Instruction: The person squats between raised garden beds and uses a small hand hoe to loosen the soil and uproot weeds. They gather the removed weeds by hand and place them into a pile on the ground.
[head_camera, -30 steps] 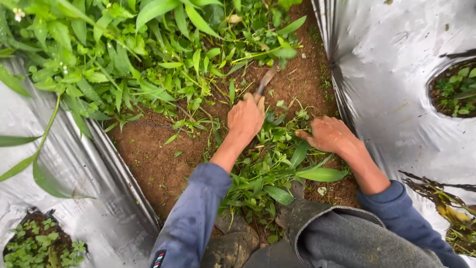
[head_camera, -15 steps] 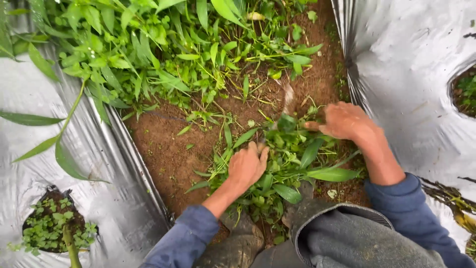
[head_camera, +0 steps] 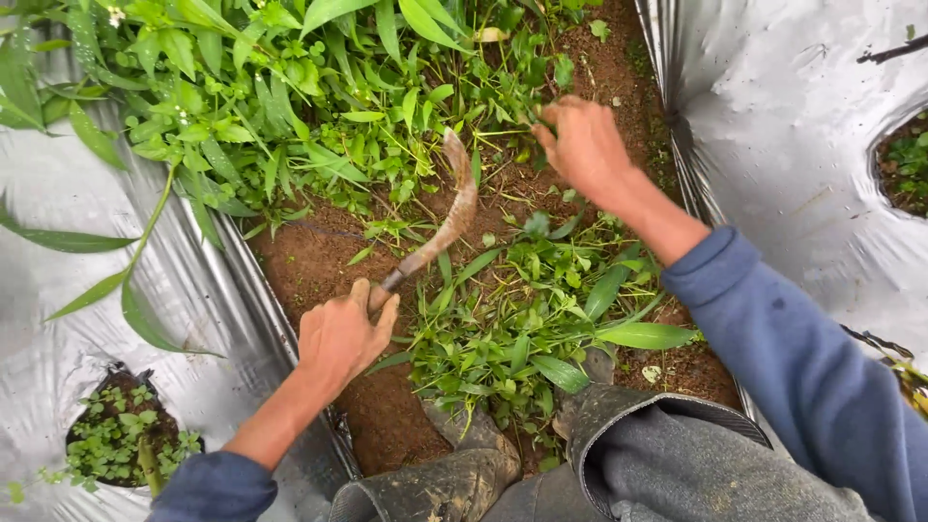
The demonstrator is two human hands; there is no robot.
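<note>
In soil furrow (head_camera: 319,261) btwn silver mulch sheets (head_camera: 793,145), left hand (head_camera: 338,338) clamped on handle of curved sickle (head_camera: 449,217), blade tip into weeds (head_camera: 319,106) at far end, while right hand (head_camera: 580,145) fingers closed on weed stems, holding them taut for blade; cut greens (head_camera: 522,329) lie near boot (head_camera: 454,478).

green weeds (head_camera: 522,329), brown soil (head_camera: 309,261), silver sheeting (head_camera: 802,116)

sickle (head_camera: 447,227) handle hidden in left hand (head_camera: 340,338), right hand (head_camera: 582,145) fingers buried in weeds (head_camera: 387,116)
</note>
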